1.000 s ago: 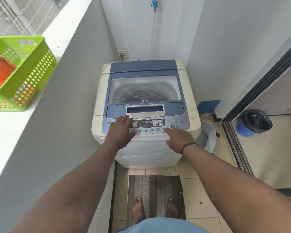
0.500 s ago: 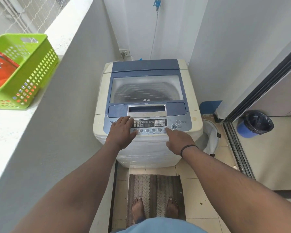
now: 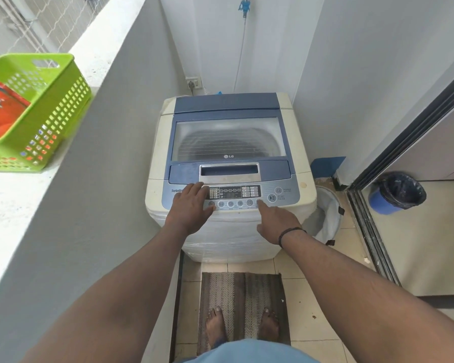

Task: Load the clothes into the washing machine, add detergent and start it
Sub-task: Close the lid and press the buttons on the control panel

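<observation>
A white and blue top-loading washing machine (image 3: 228, 106) stands against the back wall with its clear lid (image 3: 228, 138) closed. Its control panel (image 3: 286, 192) faces me along the front edge. My left hand (image 3: 190, 208) lies flat on the left end of the panel, fingers spread, holding nothing. My right hand (image 3: 278, 221) points with the index finger, whose tip touches the rightmost round button in the bottom row, just left of the start/pause button (image 3: 272, 198); the other fingers are curled. An orange detergent pack (image 3: 3, 111) lies in a green basket (image 3: 60, 106) on the left ledge.
A grey parapet wall (image 3: 95, 179) runs close along the left. A white laundry bag (image 3: 328, 213) sits on the floor right of the machine. A blue bin (image 3: 396, 192) with a black liner stands beyond the sliding door track (image 3: 370, 231). My bare feet are on a striped mat (image 3: 241, 297).
Both hands stay on the control panel in nearly the same spots. The view has shifted slightly; my right index finger remains on the bottom row of buttons.
</observation>
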